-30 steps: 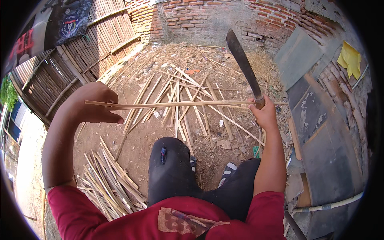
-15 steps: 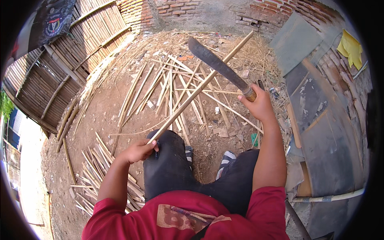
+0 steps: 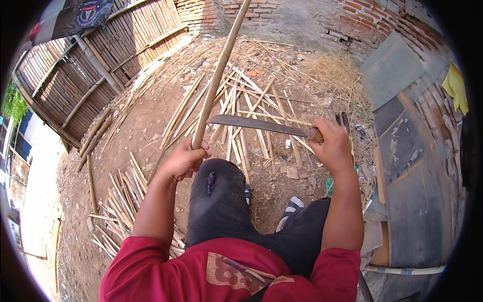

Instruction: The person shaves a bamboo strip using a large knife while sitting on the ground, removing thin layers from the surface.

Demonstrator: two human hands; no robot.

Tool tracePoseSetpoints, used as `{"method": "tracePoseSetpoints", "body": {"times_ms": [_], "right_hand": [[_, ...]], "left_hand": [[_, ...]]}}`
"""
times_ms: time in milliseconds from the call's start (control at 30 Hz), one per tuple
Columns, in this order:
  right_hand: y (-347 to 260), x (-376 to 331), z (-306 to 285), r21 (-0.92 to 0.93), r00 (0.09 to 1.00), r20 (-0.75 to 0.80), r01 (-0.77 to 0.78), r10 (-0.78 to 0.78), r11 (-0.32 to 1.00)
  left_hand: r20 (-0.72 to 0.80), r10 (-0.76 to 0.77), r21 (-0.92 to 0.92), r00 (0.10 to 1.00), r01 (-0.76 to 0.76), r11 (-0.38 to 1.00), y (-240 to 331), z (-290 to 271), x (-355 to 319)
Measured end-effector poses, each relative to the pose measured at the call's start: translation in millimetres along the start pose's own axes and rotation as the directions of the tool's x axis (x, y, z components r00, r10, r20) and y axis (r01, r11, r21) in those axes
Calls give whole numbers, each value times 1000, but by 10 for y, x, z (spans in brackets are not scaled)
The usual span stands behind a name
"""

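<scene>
My left hand (image 3: pixel 185 159) grips the lower end of a long bamboo stick (image 3: pixel 219 75) that stands nearly upright and reaches toward the far brick wall. In my right hand (image 3: pixel 332 144) is the wooden handle of a long dark machete (image 3: pixel 254 123). Its blade lies level, pointing left, with the tip touching or just beside the stick above my left hand. My knees in dark trousers (image 3: pixel 221 201) sit below both hands.
Split bamboo strips (image 3: pixel 246 108) lie scattered over the dirt ahead, and another pile (image 3: pixel 123 201) lies at my left. A bamboo fence (image 3: pixel 95 65) runs along the left, a brick wall (image 3: pixel 312 15) at the back. Grey boards (image 3: pixel 412 166) and a yellow cloth (image 3: pixel 455 85) are on the right.
The stick swung from level to slanted to nearly upright as my left hand dropped toward my knee. The machete came down from raised to level against the stick.
</scene>
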State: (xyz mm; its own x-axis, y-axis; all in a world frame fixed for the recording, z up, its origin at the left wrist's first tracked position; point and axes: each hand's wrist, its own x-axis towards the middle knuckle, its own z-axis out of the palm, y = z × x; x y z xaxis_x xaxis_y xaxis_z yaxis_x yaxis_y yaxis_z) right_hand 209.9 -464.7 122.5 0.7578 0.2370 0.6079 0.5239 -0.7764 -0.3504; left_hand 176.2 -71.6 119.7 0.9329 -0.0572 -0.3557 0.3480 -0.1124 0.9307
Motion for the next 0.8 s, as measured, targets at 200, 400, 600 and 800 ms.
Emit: {"method": "tracePoseSetpoints", "body": {"times_ms": [200,400,600,800], "right_hand": [[21,-20,191,-126,990,-65,113,-122,986],[19,-20,243,-206,981,-112,136,-162,969],[-44,-20,289,-266,978,-181,56,-107,962],[-214,-33,280,-201,990,136,74,-47,977]], "left_hand": [[19,-21,124,1000,18,992,-2,136,-172],[44,45,239,998,-54,970,-171,194,-158],[23,155,411,988,-151,899,-350,260,-182],[70,174,426,982,-187,885,-469,289,-203]]}}
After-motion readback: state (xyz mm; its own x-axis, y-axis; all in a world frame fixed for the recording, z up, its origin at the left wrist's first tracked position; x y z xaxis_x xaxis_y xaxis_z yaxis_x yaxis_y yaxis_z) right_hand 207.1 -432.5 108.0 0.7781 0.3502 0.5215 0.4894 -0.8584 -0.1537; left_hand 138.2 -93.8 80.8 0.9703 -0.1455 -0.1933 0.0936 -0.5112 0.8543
